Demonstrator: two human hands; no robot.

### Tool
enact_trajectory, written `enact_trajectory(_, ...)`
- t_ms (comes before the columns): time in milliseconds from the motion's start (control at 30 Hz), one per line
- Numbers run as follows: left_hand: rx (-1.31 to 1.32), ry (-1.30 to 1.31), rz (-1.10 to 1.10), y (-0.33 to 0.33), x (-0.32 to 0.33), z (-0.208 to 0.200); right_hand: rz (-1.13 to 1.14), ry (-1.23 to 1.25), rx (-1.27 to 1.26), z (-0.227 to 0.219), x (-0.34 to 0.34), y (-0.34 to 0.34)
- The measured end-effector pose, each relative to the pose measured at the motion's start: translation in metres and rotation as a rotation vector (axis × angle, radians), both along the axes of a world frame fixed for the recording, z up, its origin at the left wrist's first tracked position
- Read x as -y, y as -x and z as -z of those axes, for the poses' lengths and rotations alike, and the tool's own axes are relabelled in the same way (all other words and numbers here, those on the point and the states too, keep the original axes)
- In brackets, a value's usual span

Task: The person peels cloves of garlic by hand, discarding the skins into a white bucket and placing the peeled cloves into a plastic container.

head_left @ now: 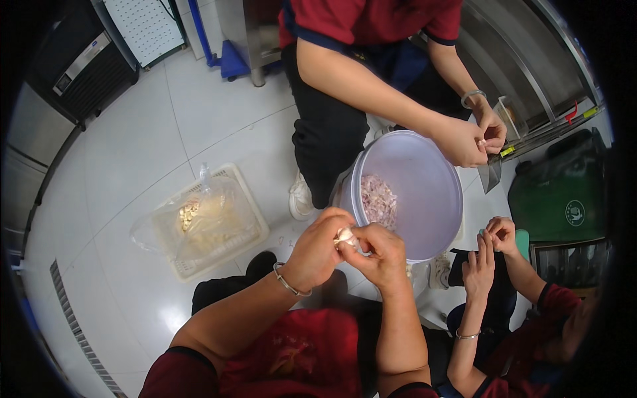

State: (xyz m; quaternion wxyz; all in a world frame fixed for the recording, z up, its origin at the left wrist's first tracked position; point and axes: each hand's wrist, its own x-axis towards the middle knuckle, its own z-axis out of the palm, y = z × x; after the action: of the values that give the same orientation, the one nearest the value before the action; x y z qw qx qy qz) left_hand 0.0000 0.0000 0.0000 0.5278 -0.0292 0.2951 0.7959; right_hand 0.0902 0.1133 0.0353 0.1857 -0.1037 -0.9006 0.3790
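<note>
In front of my chest, both hands meet around a piece of white garlic (346,237). My left hand (317,247) grips it from the left with bent fingers. On the other side, the thumb and fingers of my right hand (379,257) pinch it. Just past my hands stands a large pale lilac bucket (430,192). Pinkish-white garlic skins (378,202) lie inside along its left part. To the left, a cream plastic basket (255,211) on the floor carries a clear plastic bag (219,222) with peeled garlic cloves (189,213) in it.
Across the bucket sits a co-worker (371,73), whose hands hold a small pale piece above its rim. Another co-worker (524,318) works at the lower right. A green bin (554,192) stands at the right; a blue-wheeled stand (232,61) is at the back. The floor is white tile.
</note>
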Motion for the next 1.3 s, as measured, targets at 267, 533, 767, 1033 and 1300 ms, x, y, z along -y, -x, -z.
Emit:
enact_trajectory(267,-0.127,0.163,-0.033,0.005,0.012,-0.026,-0.036,-0.083,-0.139,0.000,0.011,0.004)
enact_trajectory(533,-0.264,0.073,-0.025,0.011,0.005,-0.012,0.016,-0.024,-0.176,-0.005,0.021,0.012)
enact_trajectory(767,-0.139,0.040,-0.149,0.009,0.000,-0.015,0.009,-0.199,-0.332,0.008,0.021,0.020)
enact_trajectory(1033,-0.060,0.050,-0.302,-0.002,-0.006,-0.013,0.093,-0.243,-0.277,0.018,0.032,0.023)
enact_trajectory(1300,-0.030,0.036,-0.366,-0.002,-0.007,-0.010,0.131,-0.287,-0.277,0.018,0.039,0.029)
